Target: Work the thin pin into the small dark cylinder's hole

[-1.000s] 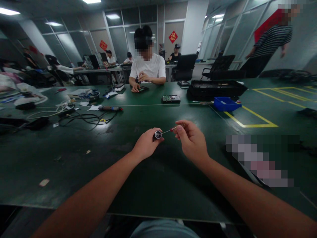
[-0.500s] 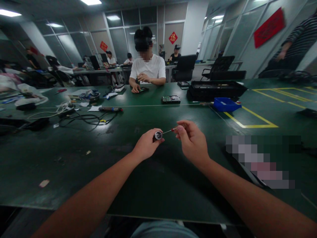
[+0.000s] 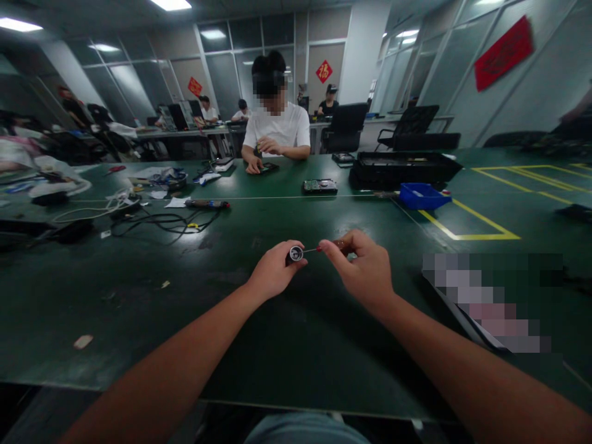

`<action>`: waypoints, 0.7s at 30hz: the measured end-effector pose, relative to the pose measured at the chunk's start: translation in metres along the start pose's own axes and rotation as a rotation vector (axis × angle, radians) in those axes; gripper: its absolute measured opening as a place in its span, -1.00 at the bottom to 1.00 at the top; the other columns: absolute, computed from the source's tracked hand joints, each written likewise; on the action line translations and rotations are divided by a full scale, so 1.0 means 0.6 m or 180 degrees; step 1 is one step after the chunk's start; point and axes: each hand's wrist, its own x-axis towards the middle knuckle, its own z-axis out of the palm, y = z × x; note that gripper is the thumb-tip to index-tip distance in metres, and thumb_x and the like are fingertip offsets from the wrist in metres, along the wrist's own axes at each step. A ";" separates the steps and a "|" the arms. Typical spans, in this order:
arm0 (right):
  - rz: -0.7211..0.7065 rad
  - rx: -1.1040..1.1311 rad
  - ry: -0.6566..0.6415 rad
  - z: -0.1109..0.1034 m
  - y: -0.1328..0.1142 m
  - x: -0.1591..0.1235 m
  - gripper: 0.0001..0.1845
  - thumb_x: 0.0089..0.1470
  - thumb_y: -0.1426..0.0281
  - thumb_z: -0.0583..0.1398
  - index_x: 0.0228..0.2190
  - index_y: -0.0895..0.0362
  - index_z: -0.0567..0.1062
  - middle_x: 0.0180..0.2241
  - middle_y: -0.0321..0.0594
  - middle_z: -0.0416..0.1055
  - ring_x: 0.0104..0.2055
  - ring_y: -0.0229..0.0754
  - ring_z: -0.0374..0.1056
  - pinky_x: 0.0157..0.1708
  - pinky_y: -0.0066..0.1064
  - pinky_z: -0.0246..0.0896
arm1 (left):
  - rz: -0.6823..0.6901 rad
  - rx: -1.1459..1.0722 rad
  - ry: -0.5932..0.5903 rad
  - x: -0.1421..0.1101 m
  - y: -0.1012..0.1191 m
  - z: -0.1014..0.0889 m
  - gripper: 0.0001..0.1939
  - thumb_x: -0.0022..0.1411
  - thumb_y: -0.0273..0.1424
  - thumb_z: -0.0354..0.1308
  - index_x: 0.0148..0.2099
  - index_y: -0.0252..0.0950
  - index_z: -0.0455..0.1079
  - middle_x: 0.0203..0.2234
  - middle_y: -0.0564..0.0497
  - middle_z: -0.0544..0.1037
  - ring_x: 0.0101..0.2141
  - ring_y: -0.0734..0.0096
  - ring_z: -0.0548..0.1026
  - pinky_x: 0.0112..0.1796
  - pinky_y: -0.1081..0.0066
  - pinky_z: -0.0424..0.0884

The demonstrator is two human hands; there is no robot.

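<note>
My left hand (image 3: 274, 270) is closed around a small dark cylindrical part (image 3: 296, 253). Its round, silver-rimmed open end faces me. In my right hand (image 3: 365, 265) is a screwdriver (image 3: 341, 245) with a brownish handle and a red collar, gripped between thumb and fingers. The thin shaft points left and its tip meets the right side of the cylindrical part's rim; whether it goes inside I cannot tell. Both hands are above the green table (image 3: 259, 351).
Across the table a person in white (image 3: 277, 132) handles a dark flat item. A hard drive (image 3: 320, 186), a blue bin (image 3: 423, 195) and a long black tray (image 3: 407, 168) lie ahead. Cables (image 3: 161, 225) and an electric screwdriver (image 3: 207, 204) are at left; a blurred flat object (image 3: 485, 308) lies at right.
My right hand has shifted its grip: the thumb now lies forward by the red collar, and the screwdriver is more level. The left hand and cylindrical part have stayed put.
</note>
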 end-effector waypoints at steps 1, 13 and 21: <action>-0.0006 -0.0049 -0.0006 0.000 0.000 0.000 -0.66 0.12 0.13 0.27 -0.53 0.08 0.41 -0.58 -0.32 0.41 -0.56 -0.28 0.28 -0.52 -0.41 0.14 | -0.0008 0.0002 -0.0017 0.000 -0.001 0.000 -0.72 0.25 -0.33 0.22 0.02 -0.18 0.41 -0.13 0.01 0.53 -0.15 0.29 0.48 -0.10 0.28 0.39; -0.0368 0.0020 -0.0384 -0.004 -0.002 -0.004 -0.75 0.14 0.19 0.26 -0.45 0.09 0.43 -0.51 -0.30 0.44 -0.53 -0.26 0.31 -0.52 -0.41 0.15 | 0.0106 -0.0051 -0.0076 -0.001 -0.001 -0.005 -0.75 0.28 -0.33 0.17 0.01 -0.20 0.39 -0.13 0.00 0.52 -0.14 0.30 0.47 -0.11 0.30 0.37; -0.0945 0.0159 -0.0857 -0.010 -0.004 -0.003 -0.87 0.23 0.41 0.10 -0.20 0.11 0.43 -0.32 -0.18 0.45 -0.29 -0.16 0.38 -0.27 -0.31 0.27 | 0.0091 0.0011 -0.0066 -0.001 -0.006 -0.001 -0.73 0.27 -0.31 0.19 0.02 -0.19 0.39 -0.12 0.00 0.52 -0.14 0.28 0.47 -0.10 0.29 0.37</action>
